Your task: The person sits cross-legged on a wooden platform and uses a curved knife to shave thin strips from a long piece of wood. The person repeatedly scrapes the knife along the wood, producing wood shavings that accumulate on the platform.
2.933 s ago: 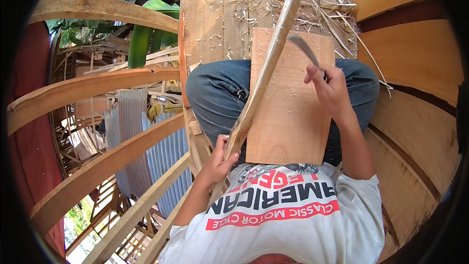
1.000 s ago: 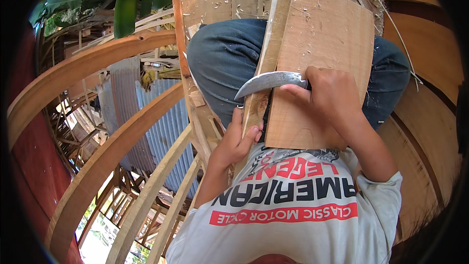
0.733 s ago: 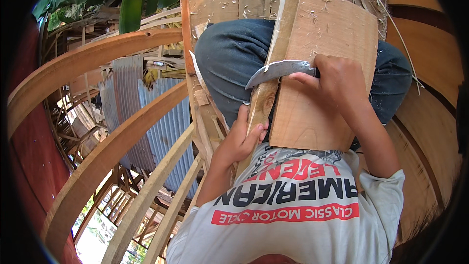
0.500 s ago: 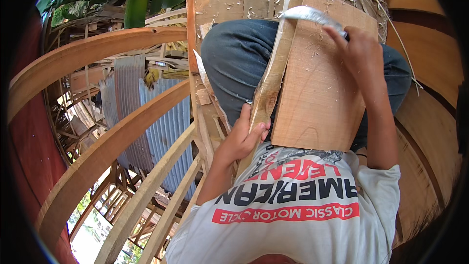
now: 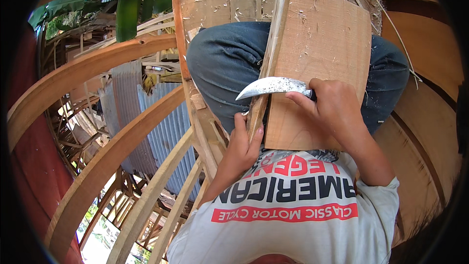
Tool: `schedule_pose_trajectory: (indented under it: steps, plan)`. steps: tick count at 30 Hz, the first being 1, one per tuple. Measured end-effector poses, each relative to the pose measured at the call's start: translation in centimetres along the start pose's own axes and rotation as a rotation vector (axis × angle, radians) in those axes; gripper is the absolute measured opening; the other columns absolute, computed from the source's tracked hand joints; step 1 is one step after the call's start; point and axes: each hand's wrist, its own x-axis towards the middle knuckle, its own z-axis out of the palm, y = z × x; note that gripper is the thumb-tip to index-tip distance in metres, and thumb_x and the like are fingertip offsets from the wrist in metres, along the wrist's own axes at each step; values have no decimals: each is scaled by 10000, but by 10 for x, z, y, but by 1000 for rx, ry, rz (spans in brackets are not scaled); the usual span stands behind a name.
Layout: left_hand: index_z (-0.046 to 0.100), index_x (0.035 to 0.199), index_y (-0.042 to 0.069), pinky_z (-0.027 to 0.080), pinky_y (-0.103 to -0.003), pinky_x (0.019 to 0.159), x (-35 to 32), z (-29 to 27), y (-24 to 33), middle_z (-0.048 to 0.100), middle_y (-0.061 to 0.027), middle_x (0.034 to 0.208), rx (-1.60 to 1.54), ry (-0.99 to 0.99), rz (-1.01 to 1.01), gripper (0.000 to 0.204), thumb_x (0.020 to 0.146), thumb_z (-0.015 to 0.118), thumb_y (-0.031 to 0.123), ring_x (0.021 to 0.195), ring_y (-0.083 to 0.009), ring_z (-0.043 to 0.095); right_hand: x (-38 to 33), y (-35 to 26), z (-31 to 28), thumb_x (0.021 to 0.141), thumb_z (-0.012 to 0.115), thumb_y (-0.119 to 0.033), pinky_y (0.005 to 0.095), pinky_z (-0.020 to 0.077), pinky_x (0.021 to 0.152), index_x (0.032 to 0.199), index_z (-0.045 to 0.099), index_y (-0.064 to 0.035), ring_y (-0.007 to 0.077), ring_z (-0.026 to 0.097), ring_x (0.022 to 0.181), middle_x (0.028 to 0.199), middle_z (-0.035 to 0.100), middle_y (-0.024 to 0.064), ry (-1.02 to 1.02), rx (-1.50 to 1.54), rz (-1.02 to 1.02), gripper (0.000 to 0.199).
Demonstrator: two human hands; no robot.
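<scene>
My right hand (image 5: pixel 338 106) is closed round the dark handle of a curved knife (image 5: pixel 274 86). Its spotted grey blade points left and crosses over a long, narrow wooden strip (image 5: pixel 271 58). The strip runs from the far edge toward my body, along the left side of a wide flat board (image 5: pixel 322 54) that rests across my lap. Close to my body, my left hand (image 5: pixel 243 139) grips the near part of the strip, just below the blade, thumb on one side and fingers on the other. Most of the knife's handle is hidden in my fist.
Curled shavings lie on the planks (image 5: pixel 215 0) beyond my knees and on the board. Curved wooden ribs (image 5: pixel 97 63) arch away on the left, above corrugated metal sheets (image 5: pixel 166 127) and scattered timber. Wide curved planks (image 5: pixel 422 117) rise on the right.
The knife has come down along the strip toward my body, from its far part to just above my left hand. The left hand still grips the strip.
</scene>
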Motion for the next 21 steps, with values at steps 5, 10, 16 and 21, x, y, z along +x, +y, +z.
schedule_pose_trajectory:
  steps: [5,10,16,21]
  plan:
    - [369,1130,-44,462,-481,782,0,6,14,610,-334,949,45,66,57,259,957,503,94,917,-511,605,9,8,0,831,599,-643,403,484,490,623,648,0,346,618,510,556,594,197,66,-94,-25,677]
    - [366,1137,-44,457,-499,773,1,7,14,606,-340,941,82,76,67,268,956,509,92,896,-523,599,22,18,3,796,609,-676,398,480,470,592,637,-9,336,613,494,545,588,192,152,-178,-75,698]
    - [349,1128,-13,469,-392,832,1,5,15,639,-242,1002,123,44,29,234,976,479,108,940,-359,647,30,22,-2,787,608,-688,388,483,465,598,636,-15,332,617,495,541,587,182,165,-228,-82,700]
    - [361,1127,-33,458,-475,779,2,6,12,611,-312,939,70,70,96,243,971,489,102,888,-482,609,39,25,-7,781,607,-699,386,479,456,589,630,-22,325,614,484,534,588,173,205,-280,-82,704]
